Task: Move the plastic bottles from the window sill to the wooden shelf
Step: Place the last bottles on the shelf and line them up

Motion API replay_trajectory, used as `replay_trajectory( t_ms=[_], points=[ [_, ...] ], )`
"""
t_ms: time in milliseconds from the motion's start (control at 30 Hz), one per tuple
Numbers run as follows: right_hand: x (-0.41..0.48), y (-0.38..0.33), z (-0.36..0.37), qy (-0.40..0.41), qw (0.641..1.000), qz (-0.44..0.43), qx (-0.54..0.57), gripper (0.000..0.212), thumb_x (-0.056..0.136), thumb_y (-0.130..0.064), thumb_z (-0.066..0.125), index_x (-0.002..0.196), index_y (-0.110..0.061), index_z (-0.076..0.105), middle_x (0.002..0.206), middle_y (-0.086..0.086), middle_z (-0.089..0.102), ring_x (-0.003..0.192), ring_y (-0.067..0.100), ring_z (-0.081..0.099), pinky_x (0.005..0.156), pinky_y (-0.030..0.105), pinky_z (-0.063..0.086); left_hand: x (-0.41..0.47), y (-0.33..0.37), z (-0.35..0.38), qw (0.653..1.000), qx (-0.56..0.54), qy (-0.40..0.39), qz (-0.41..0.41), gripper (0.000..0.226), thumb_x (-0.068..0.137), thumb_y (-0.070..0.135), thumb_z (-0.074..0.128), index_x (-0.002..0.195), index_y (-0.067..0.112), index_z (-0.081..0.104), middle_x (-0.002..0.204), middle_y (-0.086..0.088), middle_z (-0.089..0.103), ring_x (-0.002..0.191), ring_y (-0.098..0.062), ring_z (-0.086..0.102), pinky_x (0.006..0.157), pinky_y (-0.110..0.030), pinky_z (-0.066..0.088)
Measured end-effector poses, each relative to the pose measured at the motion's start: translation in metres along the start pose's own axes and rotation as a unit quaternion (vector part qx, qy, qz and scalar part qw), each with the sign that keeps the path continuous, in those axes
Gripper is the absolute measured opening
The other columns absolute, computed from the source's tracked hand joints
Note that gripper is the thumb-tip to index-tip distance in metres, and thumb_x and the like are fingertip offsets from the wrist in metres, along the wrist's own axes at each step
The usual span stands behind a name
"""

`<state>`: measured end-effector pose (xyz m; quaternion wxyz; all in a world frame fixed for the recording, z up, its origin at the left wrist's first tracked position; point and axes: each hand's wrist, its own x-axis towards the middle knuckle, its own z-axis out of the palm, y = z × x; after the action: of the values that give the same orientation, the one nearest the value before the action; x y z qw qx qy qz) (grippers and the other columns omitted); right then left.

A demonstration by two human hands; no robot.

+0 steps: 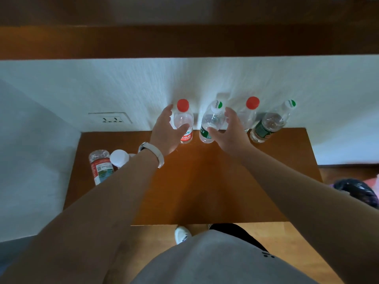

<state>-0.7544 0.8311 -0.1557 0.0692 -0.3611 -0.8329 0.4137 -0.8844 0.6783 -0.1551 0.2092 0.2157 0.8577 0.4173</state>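
Head view, left hand (164,133), right hand (227,134), bottles (183,121)

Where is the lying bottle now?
In the head view, the lying bottle is at the shelf's left edge, beside a white cap, under the left forearm.

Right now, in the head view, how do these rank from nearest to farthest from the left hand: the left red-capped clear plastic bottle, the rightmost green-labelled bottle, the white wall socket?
From the left hand:
1. Left red-capped clear plastic bottle, between its fingers.
2. White wall socket, to the left.
3. Rightmost green-labelled bottle, far right.
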Motion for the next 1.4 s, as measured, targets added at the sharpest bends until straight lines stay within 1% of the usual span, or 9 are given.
replay_trajectory(
  t_ms=[133,233,333,433,533,800,900,1033,1400],
  points=[
    [-0.017,-0.002,-0.01,0.003,1.0,0.0,-0.028,0.078,0.092,-0.04,0.064,0.153,-0.019,0.021,0.156,0.004,0.033,0.137,0.022,0.039,0.102,0.037,0.04,-0.027,0.002,-0.008,0.999,0.035,0.004,0.023,0.073,0.095,0.03,0.067,0.156,0.022,0.029,0.16,-0.004,0.037,0.145,-0.025,0.037,0.116,-0.048,0.037],
    [-0.033,-0.003,-0.013,0.004,0.998,-0.03,-0.063,0.066,0.094,-0.036,0.061,0.15,-0.019,0.029,0.15,0.002,0.039,0.127,0.02,0.046,0.093,0.032,0.04,-0.053,0.001,-0.015,0.992,0.093,0.006,0.09,0.067,0.096,0.028,0.066,0.155,0.019,0.033,0.158,-0.005,0.039,0.145,-0.025,0.037,0.114,-0.034,0.031],
    [-0.05,-0.001,-0.013,-0.016,0.984,-0.093,-0.152,0.066,0.095,-0.04,0.058,0.151,-0.019,0.029,0.155,0.0,0.033,0.136,0.023,0.041,0.105,0.041,0.041,-0.076,-0.003,-0.02,0.974,0.16,-0.005,0.16,0.062,0.097,0.031,0.064,0.152,0.015,0.039,0.156,-0.007,0.043,0.144,-0.026,0.038,0.109,-0.029,0.025],
    [-0.067,-0.007,-0.009,-0.043,0.967,-0.142,-0.207,0.066,0.097,-0.043,0.054,0.152,-0.018,0.029,0.159,0.001,0.029,0.147,0.023,0.024,0.115,0.043,0.027,-0.095,-0.014,-0.025,0.945,0.246,0.001,0.217,0.06,0.095,0.035,0.064,0.148,0.015,0.046,0.152,-0.009,0.048,0.142,-0.028,0.041,0.112,-0.037,0.028],
    [-0.081,-0.019,-0.003,-0.051,0.949,-0.188,-0.246,0.065,0.097,-0.047,0.051,0.151,-0.018,0.031,0.159,0.002,0.031,0.147,0.023,0.024,0.116,0.046,0.027,-0.116,-0.03,-0.031,0.925,0.289,0.026,0.245,0.055,0.093,0.037,0.066,0.142,0.015,0.053,0.145,-0.009,0.056,0.135,-0.031,0.051,0.108,-0.05,0.041],
    [-0.106,-0.041,0.031,-0.089,0.892,-0.314,-0.314,0.061,0.098,-0.052,0.045,0.148,-0.018,0.036,0.154,0.004,0.038,0.144,0.024,0.03,0.115,0.047,0.03,-0.172,-0.086,-0.056,0.91,0.362,0.033,0.198,0.053,0.092,0.038,0.068,0.14,0.021,0.055,0.145,-0.008,0.056,0.135,-0.032,0.052,0.108,-0.055,0.041],
    [-0.113,-0.045,0.044,-0.114,0.868,-0.354,-0.329,0.061,0.098,-0.053,0.045,0.148,-0.019,0.038,0.156,0.005,0.036,0.146,0.027,0.028,0.115,0.043,0.021,-0.187,-0.1,-0.073,0.909,0.374,0.037,0.179,0.051,0.091,0.036,0.068,0.138,0.02,0.056,0.142,-0.007,0.058,0.133,-0.031,0.053,0.107,-0.055,0.042],
    [-0.113,-0.049,0.058,-0.144,0.837,-0.399,-0.346,0.058,0.097,-0.053,0.048,0.143,-0.018,0.047,0.151,0.007,0.044,0.143,0.029,0.035,0.112,0.045,0.03,-0.203,-0.113,-0.086,0.908,0.387,0.072,0.144,0.055,0.084,0.033,0.077,0.134,0.02,0.059,0.136,-0.007,0.062,0.126,-0.031,0.058,0.101,-0.054,0.046],
    [-0.094,-0.064,0.094,-0.202,0.801,-0.461,-0.325,0.055,0.095,-0.055,0.048,0.14,-0.025,0.045,0.15,0.003,0.045,0.142,0.027,0.037,0.112,0.039,0.026,-0.206,-0.125,-0.112,0.895,0.443,0.043,0.033,0.054,0.09,0.042,0.07,0.137,0.02,0.058,0.141,-0.009,0.06,0.13,-0.033,0.056,0.105,-0.053,0.046]
  ],
)
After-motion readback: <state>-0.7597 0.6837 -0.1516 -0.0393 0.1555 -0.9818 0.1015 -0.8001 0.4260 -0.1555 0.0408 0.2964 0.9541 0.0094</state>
